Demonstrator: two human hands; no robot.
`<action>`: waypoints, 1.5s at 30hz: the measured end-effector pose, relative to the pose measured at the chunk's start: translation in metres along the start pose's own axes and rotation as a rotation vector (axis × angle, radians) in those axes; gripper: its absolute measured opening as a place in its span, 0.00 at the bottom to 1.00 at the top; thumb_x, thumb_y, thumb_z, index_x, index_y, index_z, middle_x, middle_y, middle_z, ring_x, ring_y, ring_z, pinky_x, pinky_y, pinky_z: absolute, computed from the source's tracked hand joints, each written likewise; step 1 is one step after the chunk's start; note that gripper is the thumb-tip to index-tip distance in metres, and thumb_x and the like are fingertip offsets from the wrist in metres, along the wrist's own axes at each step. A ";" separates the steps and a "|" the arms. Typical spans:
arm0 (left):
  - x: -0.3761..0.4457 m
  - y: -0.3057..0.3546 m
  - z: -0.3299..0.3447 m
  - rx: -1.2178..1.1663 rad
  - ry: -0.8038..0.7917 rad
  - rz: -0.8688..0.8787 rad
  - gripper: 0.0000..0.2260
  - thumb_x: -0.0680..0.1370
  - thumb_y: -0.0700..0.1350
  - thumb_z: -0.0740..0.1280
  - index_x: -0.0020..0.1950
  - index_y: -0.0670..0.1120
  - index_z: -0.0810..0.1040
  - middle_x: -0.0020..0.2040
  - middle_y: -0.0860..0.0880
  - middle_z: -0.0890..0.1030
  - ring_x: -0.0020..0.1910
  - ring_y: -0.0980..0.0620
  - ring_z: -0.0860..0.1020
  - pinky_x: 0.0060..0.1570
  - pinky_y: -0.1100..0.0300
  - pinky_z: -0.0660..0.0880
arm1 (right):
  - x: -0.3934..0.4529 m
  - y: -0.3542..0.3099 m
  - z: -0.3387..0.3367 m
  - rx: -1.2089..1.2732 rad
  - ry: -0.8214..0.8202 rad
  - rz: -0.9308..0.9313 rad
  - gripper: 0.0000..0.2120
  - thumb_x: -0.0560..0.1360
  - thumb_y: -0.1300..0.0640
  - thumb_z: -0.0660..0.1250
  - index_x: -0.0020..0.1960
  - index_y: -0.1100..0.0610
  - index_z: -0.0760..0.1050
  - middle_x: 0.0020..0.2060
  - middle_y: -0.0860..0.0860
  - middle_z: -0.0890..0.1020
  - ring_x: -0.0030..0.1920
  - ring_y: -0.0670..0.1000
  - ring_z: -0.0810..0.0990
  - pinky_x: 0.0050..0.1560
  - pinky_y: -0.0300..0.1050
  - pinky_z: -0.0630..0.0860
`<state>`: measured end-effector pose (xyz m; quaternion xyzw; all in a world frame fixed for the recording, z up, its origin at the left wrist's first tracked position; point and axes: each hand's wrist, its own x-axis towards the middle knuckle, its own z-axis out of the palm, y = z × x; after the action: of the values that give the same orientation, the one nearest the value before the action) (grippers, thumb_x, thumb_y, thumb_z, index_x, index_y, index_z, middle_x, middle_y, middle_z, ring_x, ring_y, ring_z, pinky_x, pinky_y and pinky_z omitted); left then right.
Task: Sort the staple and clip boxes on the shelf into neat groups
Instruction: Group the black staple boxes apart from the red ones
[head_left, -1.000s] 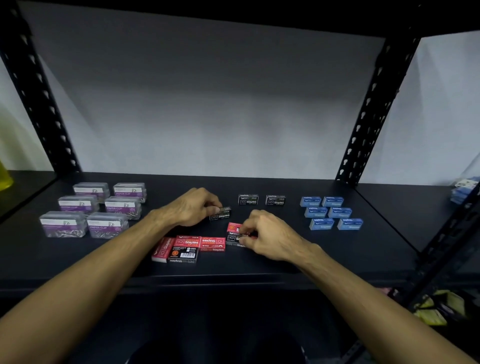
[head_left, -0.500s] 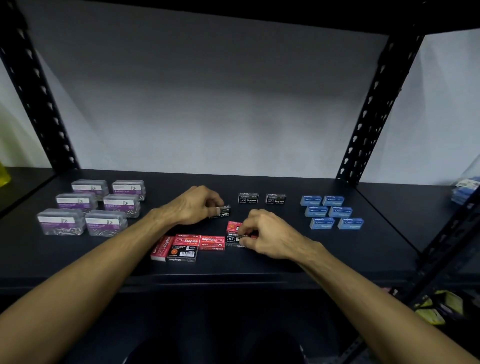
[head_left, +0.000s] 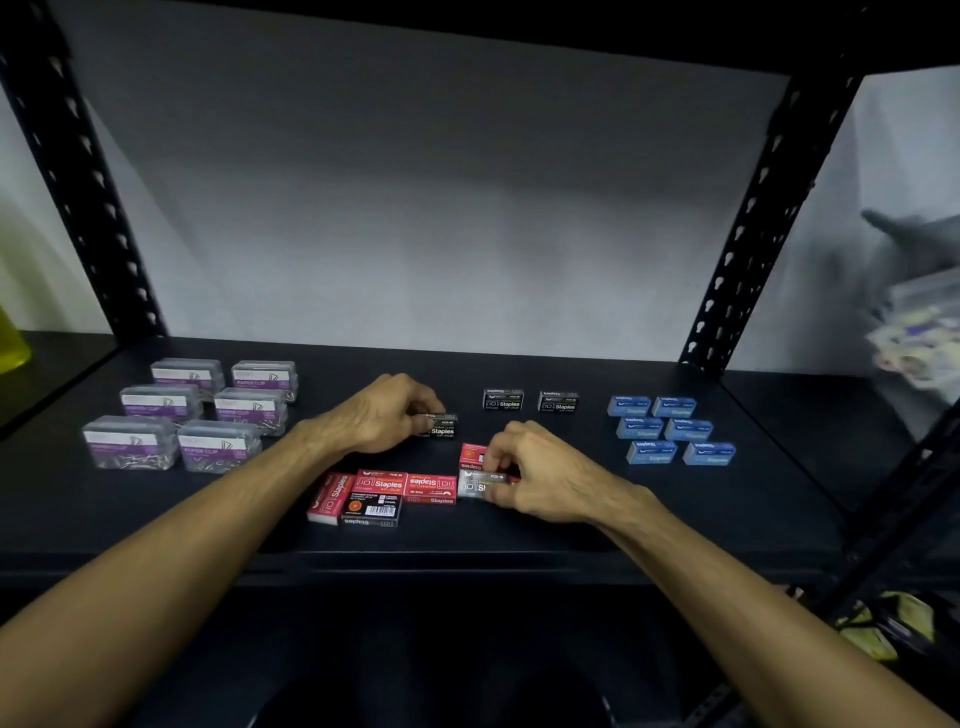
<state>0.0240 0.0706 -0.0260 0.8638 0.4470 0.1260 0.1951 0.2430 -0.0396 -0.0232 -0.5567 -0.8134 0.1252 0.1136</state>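
Observation:
My left hand (head_left: 387, 415) grips a black staple box (head_left: 441, 426) on the black shelf (head_left: 571, 519). To its right, my right hand (head_left: 540, 478) pinches another black staple box (head_left: 475, 486), which lies against a red box (head_left: 472, 453). A mixed cluster of red staple boxes (head_left: 410, 486) and one black box (head_left: 371, 512) lies in front of my left hand. Two black staple boxes (head_left: 530, 401) stand side by side at the back. Several blue staple boxes (head_left: 670, 428) form a neat block at the right. Several clear paper clip boxes (head_left: 192, 413) sit grouped at the left.
Perforated black uprights (head_left: 753, 249) frame the bay on both sides. A yellow thing (head_left: 10, 343) shows at the far left. Blurred items (head_left: 914, 332) lie on the neighbouring shelf at the right, and yellow packets (head_left: 883, 623) lie below it.
Both hands keep their hold on their black boxes and have hardly shifted. The camera tilted slightly.

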 end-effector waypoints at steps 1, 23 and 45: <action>-0.001 0.000 0.000 0.004 0.000 -0.003 0.09 0.79 0.44 0.68 0.58 0.51 0.82 0.51 0.56 0.83 0.50 0.59 0.80 0.53 0.61 0.76 | -0.001 -0.001 0.001 0.006 0.009 -0.002 0.10 0.72 0.50 0.72 0.50 0.51 0.76 0.48 0.46 0.75 0.51 0.46 0.71 0.52 0.42 0.72; 0.017 0.031 0.004 -0.034 0.000 0.045 0.07 0.78 0.42 0.68 0.55 0.49 0.82 0.47 0.56 0.82 0.46 0.59 0.80 0.42 0.69 0.73 | 0.006 0.025 -0.026 0.112 0.125 0.058 0.02 0.77 0.54 0.69 0.49 0.48 0.77 0.42 0.44 0.81 0.42 0.44 0.79 0.45 0.45 0.77; 0.061 0.067 0.041 -0.030 0.024 0.088 0.06 0.78 0.41 0.68 0.53 0.48 0.83 0.46 0.54 0.83 0.45 0.58 0.80 0.47 0.62 0.77 | 0.030 0.081 -0.028 -0.131 0.138 0.272 0.10 0.76 0.64 0.66 0.54 0.55 0.79 0.52 0.52 0.81 0.51 0.53 0.79 0.50 0.46 0.75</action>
<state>0.1232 0.0758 -0.0293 0.8782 0.4088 0.1516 0.1967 0.3130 0.0191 -0.0218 -0.6750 -0.7273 0.0477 0.1147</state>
